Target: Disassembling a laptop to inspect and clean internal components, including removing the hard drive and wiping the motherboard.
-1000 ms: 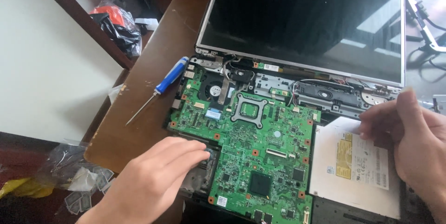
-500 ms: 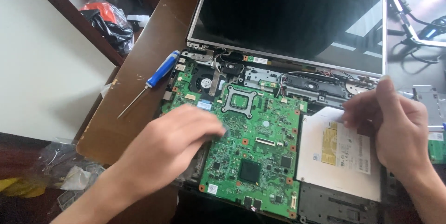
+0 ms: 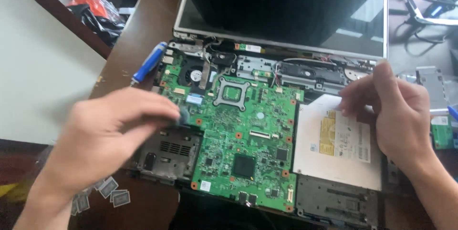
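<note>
Left hand (image 3: 102, 139) blurred, fingertips (image 3: 174, 114) pinched at board (image 3: 243, 149) left edge — whether gripping anything, cannot tell. Right hand (image 3: 396, 115) half curled, fingertips on drive (image 3: 338, 139) back corner. Risk, by my reading — prying could flex board, strain cables just beyond fingers.

A dark laptop screen (image 3: 286, 6) in a silver frame stands tilted back at the far edge of the opened machine, its black glass catching pale reflections on the right side. Below it, to the right of the green board, the silver disc drive (image 3: 336, 142) carries a yellow rectangular label (image 3: 327, 137) beside a larger white label (image 3: 355, 139) with fine dark print; the right hand (image 3: 396, 115) rests on the drive's far corner, just beside both. A small white sticker (image 3: 205, 185) sits at the near left corner of the green board. Off the desk's left edge lies a crumpled orange and black plastic bag (image 3: 95, 13).
</note>
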